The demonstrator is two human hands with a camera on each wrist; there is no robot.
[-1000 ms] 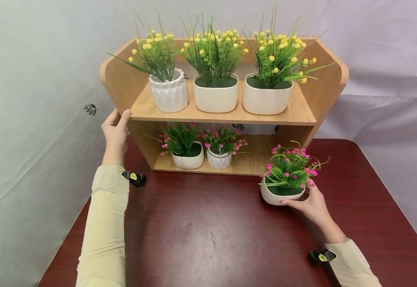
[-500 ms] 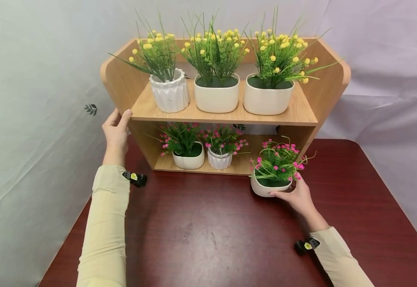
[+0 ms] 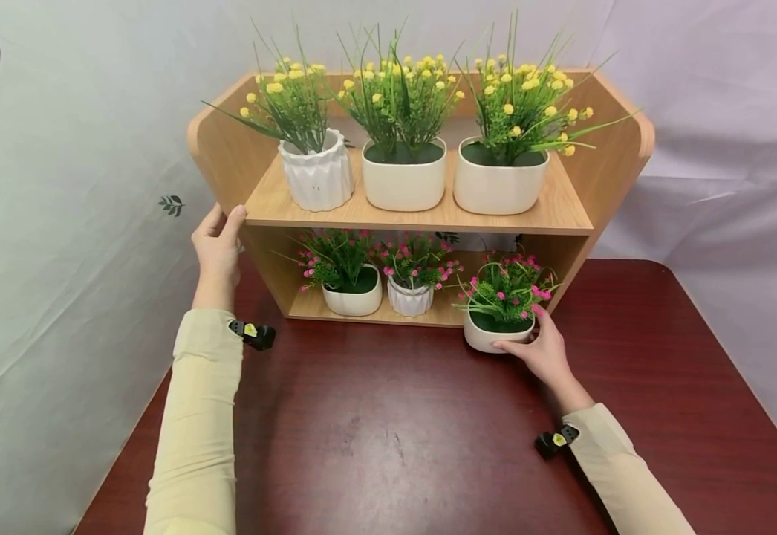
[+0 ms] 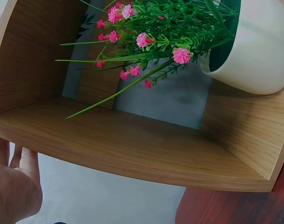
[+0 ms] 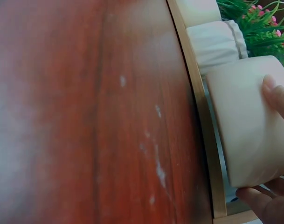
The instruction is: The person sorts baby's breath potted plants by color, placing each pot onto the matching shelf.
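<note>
My right hand (image 3: 544,355) grips an oval white flower pot (image 3: 495,340) with pink artificial flowers, thumb on its front and fingers at its right side. The pot is at the right front edge of the wooden shelf's lower board (image 3: 442,316); whether it touches the board is unclear. My left hand (image 3: 217,249) touches the shelf's left side panel (image 3: 224,163) with extended fingers (image 4: 27,161). Left on the lower board stand an oval white pot (image 3: 355,301) and a ribbed white pot (image 3: 411,299), both with pink flowers.
Yellow-flowered plants fill the upper board: a ribbed white pot (image 3: 318,178) and two oval ones, the middle pot (image 3: 404,182) and the right pot (image 3: 501,186). The shelf's right side panel (image 3: 605,156) bounds the lower opening. Everything stands on a dark red table (image 3: 375,431).
My right hand has carried the pink-flowered pot left and away from me, from over the table to the lower board's front edge. My left hand has stayed at the side panel.
</note>
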